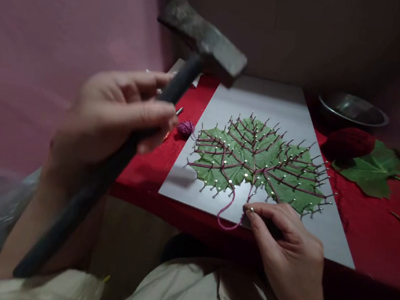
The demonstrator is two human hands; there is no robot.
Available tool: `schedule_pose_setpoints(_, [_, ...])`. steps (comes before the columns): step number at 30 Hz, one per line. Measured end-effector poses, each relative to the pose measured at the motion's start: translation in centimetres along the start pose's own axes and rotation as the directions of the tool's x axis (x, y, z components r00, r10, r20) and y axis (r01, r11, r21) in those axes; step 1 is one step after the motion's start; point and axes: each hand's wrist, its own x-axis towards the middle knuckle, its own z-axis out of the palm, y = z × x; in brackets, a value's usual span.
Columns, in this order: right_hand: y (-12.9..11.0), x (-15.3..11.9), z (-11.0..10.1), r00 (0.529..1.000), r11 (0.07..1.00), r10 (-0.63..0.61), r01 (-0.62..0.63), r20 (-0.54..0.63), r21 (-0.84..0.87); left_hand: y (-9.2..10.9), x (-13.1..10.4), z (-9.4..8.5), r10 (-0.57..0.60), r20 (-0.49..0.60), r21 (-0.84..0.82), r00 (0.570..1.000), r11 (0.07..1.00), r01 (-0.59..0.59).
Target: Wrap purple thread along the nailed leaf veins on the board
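The nail-studded leaf [262, 160] is lying on the white board [265, 95], just beyond my right grip [290, 244], which is pinching a nail [251, 210] beside the purple yarn [227, 209]. Farther left, my left grip [118, 106] is holding a hammer [122, 156] aloft, fingers curled.

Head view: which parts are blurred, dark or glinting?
In the head view, the hammer and left hand look motion-blurred; the green leaf looks sharper; the back wall is dark; small glints show on nail heads.
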Motion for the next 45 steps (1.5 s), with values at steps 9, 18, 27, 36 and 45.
schedule_pose_setpoints(9, [0.4, 0.2, 0.5, 0.998, 1.000, -0.020, 0.021, -0.066, 0.022, 0.8, -8.9, 2.2, 0.257, 0.428, 0.391, 0.867, 0.812, -0.434])
schedule_pose_setpoints(18, [1.0, 0.1, 0.6, 0.997, 1.000, -0.015, 0.016, -0.082, 0.018, 2.1, -10.6, 3.1, 0.246, 0.495, 0.538, 0.833, 0.666, -0.516])
schedule_pose_setpoints(27, [0.9, 0.1, 0.7, 0.996, 1.000, 0.007, -0.005, -0.086, 0.024, 3.4, -10.8, 3.1, 0.250, 0.531, 0.564, 0.809, 0.609, -0.558])
schedule_pose_setpoints(36, [1.2, -0.1, 1.1, 0.995, 1.000, 0.012, -0.010, -0.103, 0.018, 3.1, -10.3, 3.8, 0.258, 0.555, 0.555, 0.791, 0.594, -0.583])
schedule_pose_setpoints(45, [1.4, 0.0, 1.3, 0.995, 1.000, 0.011, -0.010, -0.103, 0.009, 2.4, -10.6, 3.9, 0.319, 0.577, 0.565, 0.752, 0.509, -0.650])
